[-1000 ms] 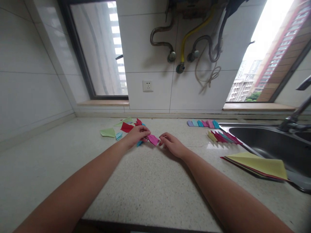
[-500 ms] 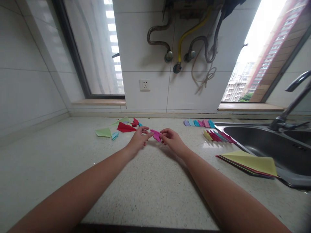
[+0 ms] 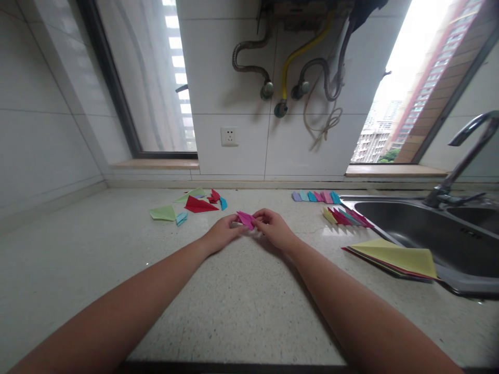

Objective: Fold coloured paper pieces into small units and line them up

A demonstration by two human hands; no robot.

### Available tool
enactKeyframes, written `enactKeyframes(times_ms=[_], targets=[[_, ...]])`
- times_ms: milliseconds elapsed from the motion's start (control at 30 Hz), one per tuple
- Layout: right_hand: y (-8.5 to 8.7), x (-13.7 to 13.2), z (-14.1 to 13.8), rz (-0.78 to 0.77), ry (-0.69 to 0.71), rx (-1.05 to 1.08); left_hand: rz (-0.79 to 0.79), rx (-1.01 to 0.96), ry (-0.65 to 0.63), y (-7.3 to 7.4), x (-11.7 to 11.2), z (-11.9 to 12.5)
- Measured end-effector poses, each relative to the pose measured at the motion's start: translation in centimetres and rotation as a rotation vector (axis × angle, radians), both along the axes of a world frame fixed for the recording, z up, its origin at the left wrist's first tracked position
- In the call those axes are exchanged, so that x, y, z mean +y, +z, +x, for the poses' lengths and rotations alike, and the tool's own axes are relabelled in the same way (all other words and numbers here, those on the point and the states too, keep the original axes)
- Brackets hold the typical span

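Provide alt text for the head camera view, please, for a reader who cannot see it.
The left hand and right hand pinch a pink folded paper together over a speckled countertop. Loose folded pieces lie beyond on the left; rows of folded pieces, a stack of paper sheets and a sink are on the right.

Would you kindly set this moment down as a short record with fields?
Left hand: pinches the pink paper piece
Right hand: pinches the same piece, opposite end
Left of hands: red piece and green piece, lying loose
Right of hands: pastel row; darker row; stack of sheets beside the sink
Surface: speckled counter
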State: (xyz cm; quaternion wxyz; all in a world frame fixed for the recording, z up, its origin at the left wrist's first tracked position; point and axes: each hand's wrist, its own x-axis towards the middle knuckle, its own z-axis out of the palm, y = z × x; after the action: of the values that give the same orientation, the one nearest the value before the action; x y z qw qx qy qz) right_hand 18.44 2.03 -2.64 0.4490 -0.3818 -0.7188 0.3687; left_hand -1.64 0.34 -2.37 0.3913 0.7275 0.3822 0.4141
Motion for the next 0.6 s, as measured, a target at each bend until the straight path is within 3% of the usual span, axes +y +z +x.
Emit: enactKeyframes(times_ms=[400, 600], targets=[[-0.01, 0.25, 0.04, 0.019, -0.051, 0.051, 0.186, 0.259, 0.202, -0.65, 0.42, -0.11], [0.1, 0.0, -0.15, 0.002, -0.005, 0.03, 0.072, -0.022, 0.028, -0.46, 0.06, 0.75]])
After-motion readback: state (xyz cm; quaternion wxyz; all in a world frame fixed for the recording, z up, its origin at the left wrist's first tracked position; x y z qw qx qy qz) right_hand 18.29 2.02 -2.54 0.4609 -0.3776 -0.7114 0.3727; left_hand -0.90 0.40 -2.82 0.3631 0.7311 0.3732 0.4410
